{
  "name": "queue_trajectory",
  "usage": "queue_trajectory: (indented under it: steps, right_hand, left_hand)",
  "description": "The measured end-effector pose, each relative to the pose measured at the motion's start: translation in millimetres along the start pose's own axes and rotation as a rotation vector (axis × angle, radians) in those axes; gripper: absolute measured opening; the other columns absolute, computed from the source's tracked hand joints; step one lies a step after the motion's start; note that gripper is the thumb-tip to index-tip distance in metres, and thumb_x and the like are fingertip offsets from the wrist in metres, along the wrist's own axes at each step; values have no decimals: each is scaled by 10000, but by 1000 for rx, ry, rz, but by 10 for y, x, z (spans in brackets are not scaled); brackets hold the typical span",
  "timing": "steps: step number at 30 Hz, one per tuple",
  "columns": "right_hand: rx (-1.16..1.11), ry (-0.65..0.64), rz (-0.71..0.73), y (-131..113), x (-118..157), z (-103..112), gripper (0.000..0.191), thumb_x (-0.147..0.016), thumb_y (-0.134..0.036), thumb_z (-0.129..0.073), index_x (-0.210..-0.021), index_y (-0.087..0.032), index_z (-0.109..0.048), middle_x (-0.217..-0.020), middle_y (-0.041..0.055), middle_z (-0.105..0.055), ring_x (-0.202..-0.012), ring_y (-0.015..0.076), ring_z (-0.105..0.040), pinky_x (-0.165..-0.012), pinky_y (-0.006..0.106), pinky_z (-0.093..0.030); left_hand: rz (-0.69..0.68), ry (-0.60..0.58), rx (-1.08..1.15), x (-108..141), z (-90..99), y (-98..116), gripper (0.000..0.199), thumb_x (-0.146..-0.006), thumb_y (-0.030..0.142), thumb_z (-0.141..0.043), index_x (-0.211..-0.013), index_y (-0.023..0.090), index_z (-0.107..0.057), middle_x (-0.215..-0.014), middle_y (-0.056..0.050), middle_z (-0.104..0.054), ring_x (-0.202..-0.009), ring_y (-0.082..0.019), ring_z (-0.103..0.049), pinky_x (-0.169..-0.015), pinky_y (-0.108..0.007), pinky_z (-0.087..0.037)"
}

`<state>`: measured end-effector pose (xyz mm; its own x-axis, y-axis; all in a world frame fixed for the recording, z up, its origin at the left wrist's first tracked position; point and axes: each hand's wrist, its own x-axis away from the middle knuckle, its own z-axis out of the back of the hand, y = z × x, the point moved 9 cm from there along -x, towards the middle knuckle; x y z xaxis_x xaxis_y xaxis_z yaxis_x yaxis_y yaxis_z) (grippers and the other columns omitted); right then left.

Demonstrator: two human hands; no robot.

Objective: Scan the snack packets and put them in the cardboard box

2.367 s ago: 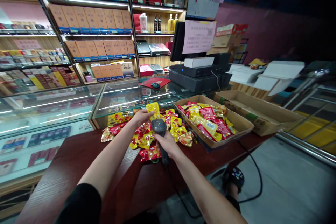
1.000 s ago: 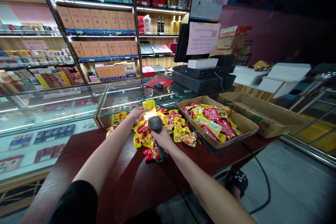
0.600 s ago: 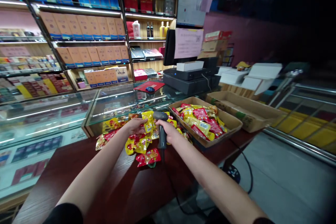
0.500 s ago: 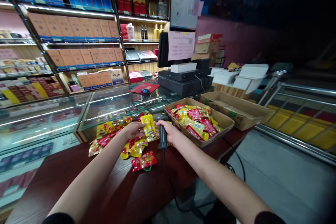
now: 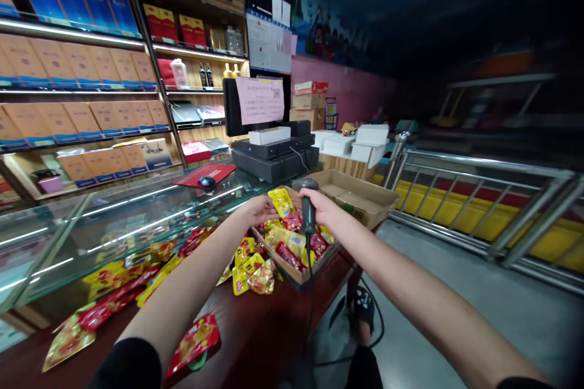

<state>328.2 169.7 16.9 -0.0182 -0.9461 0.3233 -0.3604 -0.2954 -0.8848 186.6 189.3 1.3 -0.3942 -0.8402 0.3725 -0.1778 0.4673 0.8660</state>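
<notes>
The right hand (image 5: 322,206) is closing its fingers (image 5: 319,199) around a barcode scanner (image 5: 308,209), while the left hand (image 5: 256,210) is curling its fingers (image 5: 270,206) against a crinkled yellow sachet (image 5: 281,202) between both hands, just above a cardboard box (image 5: 292,275).

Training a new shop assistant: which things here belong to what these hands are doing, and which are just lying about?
Involved: right hand gripping a corded barcode scanner; left hand beside a yellow foil packet; cardboard tray of packets; loose packets on the counter.

Lying about: cash register; computer mouse; shelved boxes.
</notes>
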Motion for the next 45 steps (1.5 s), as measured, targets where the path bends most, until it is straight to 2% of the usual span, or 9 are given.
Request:
queue_trajectory:
  steps: [4, 7, 13, 17, 21, 26, 31, 37, 45]
  right_hand:
    - [-25, 154, -9, -118, -61, 431, 99, -711, -133, -539, -627, -168, -500, -440, -38, -460, -398, 95, -418, -428, 212, -381]
    - [-64, 85, -27, 11, 11, 386, 52, -709, -124, -526, -673, -161, -532, -481, -27, -502, -430, 104, -463, -476, 229, -427]
    - [-116, -158, -103, 463, 370, -352, 138, -708, -72, -490, -782, -138, -587, -690, 50, -652, -628, 142, -626, -641, 265, -516]
    - [-76, -336, -193, 951, 698, -959, 164, -699, -61, -504, -807, -133, -605, -767, 75, -680, -723, 170, -657, -681, 290, -534]
    - [17, -371, -290, 1603, 972, -1262, 164, -690, -70, -537, -809, -133, -631, -806, 76, -687, -767, 163, -660, -681, 267, -531]
    - [94, -263, -349, 2232, 1170, -1300, 133, -690, -93, -566, -790, -133, -643, -850, 58, -672, -758, 129, -638, -641, 225, -509]
    - [11, -150, -352, 2478, 1237, -1254, 117, -696, -116, -585, -796, -143, -640, -799, 35, -644, -715, 112, -616, -637, 219, -502]
    - [-138, -119, -433, 2561, 1250, -1294, 106, -717, -118, -546, -806, -157, -587, -752, 36, -626, -705, 133, -636, -637, 240, -511]
    - [-361, -188, -485, 2384, 1304, -1516, 65, -719, -129, -510, -776, -153, -530, -784, 102, -660, -732, 188, -666, -633, 320, -550]
  left_hand:
    - [9, 160, -110, -246, 8, 14, 125, -715, 90, -579, -819, 140, -531, -706, -43, -595, -639, -146, -609, -671, -301, -553]
    - [-19, 187, -126, -139, 264, -35, 176, -718, 129, -622, -881, 149, -556, -763, -49, -617, -703, -158, -622, -687, -309, -548]
    - [-132, 88, -323, 879, 1012, -151, 418, -678, 200, -713, -1087, 175, -636, -1037, -115, -668, -945, -229, -637, -730, -315, -525]
    - [-184, 166, -522, 1672, 1479, -362, 467, -659, 250, -735, -1114, 183, -657, -1034, -100, -680, -927, -219, -641, -699, -269, -506]
    - [-226, 250, -642, 2157, 1734, -647, 449, -689, 318, -705, -1117, 188, -662, -992, -73, -695, -879, -203, -644, -683, -241, -488]
    - [-293, 294, -876, 2425, 1775, -859, 348, -708, 358, -677, -1017, 204, -715, -986, -67, -705, -830, -200, -631, -739, -244, -463]
    - [-282, 339, -1022, 2486, 1784, -1015, 360, -616, 349, -740, -957, 235, -729, -936, -58, -712, -837, -233, -630, -769, -270, -449]
    - [-278, 267, -1229, 2433, 1617, -1232, 514, -495, 290, -812, -997, 248, -711, -1040, -87, -677, -983, -297, -597, -875, -326, -411]
    - [-413, 466, -1225, 2519, 1701, -1093, 321, -660, 146, -618, -960, 236, -684, -905, -69, -678, -861, -236, -617, -793, -306, -432]
